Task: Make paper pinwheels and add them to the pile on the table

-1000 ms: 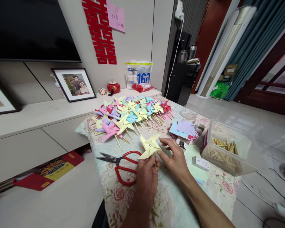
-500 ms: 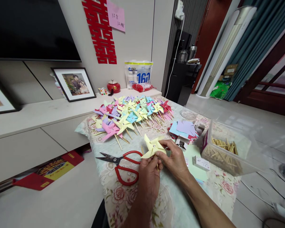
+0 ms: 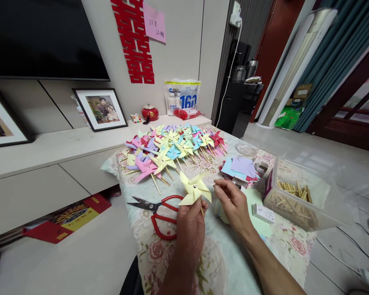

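**Yellow pinwheel held up in my left hand**

My left hand [image 3: 190, 223] grips the stick of a yellow pinwheel [image 3: 194, 189], fingers closed around it, wheel upright above the table [image 3: 160, 250]. My right hand [image 3: 233, 203] sits just right of the wheel, holding nothing, thumb and forefinger nearly pinched, not touching the paper. Red scissors [image 3: 160, 213] lie open on the cloth just left of my left hand. Beyond, a pile of finished pinwheels [image 3: 172, 147] covers the far end. Paper squares [image 3: 241, 168] are stacked past my right hand. A clear box [image 3: 295, 196] of sticks stands on the right, with a small white box [image 3: 263, 213] near it.
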Action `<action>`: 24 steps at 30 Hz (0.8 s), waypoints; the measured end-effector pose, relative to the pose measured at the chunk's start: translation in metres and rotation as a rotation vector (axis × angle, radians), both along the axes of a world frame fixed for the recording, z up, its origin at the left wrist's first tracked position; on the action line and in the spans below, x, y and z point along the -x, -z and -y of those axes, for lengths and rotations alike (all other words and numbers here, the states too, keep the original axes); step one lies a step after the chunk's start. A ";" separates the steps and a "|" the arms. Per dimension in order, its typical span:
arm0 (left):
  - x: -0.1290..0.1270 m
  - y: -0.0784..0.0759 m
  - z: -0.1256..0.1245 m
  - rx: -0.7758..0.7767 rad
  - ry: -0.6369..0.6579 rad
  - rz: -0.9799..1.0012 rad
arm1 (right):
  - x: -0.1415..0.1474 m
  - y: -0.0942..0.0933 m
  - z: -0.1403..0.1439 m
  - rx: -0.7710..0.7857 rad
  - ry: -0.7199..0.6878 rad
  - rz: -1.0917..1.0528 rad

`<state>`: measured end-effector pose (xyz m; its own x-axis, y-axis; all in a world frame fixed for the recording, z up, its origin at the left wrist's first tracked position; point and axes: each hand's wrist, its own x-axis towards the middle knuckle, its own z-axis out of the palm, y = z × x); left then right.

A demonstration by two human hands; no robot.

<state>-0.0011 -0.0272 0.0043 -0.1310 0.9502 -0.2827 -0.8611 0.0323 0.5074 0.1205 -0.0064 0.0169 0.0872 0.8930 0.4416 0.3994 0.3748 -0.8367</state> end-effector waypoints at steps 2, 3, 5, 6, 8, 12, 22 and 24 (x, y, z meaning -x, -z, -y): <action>0.002 0.001 -0.001 0.006 0.014 0.001 | -0.001 0.000 0.001 0.052 0.002 -0.027; 0.003 0.001 -0.001 0.013 0.021 0.004 | -0.001 -0.001 0.001 0.078 -0.019 -0.029; 0.005 0.003 -0.003 0.025 0.026 0.008 | 0.000 -0.003 0.002 0.126 -0.091 -0.017; 0.006 0.004 -0.003 0.026 0.023 0.007 | 0.001 -0.004 0.002 0.151 -0.136 -0.009; 0.007 0.006 -0.004 0.017 0.007 -0.005 | 0.004 -0.005 0.004 0.209 -0.235 -0.004; 0.008 0.008 -0.006 -0.022 0.000 -0.031 | 0.010 -0.004 0.006 0.332 -0.379 -0.084; -0.001 -0.004 -0.004 -0.060 0.144 -0.076 | 0.010 -0.005 0.004 0.413 -0.463 -0.309; -0.003 -0.001 -0.006 -0.069 0.168 -0.086 | 0.008 -0.005 0.003 0.418 -0.450 -0.311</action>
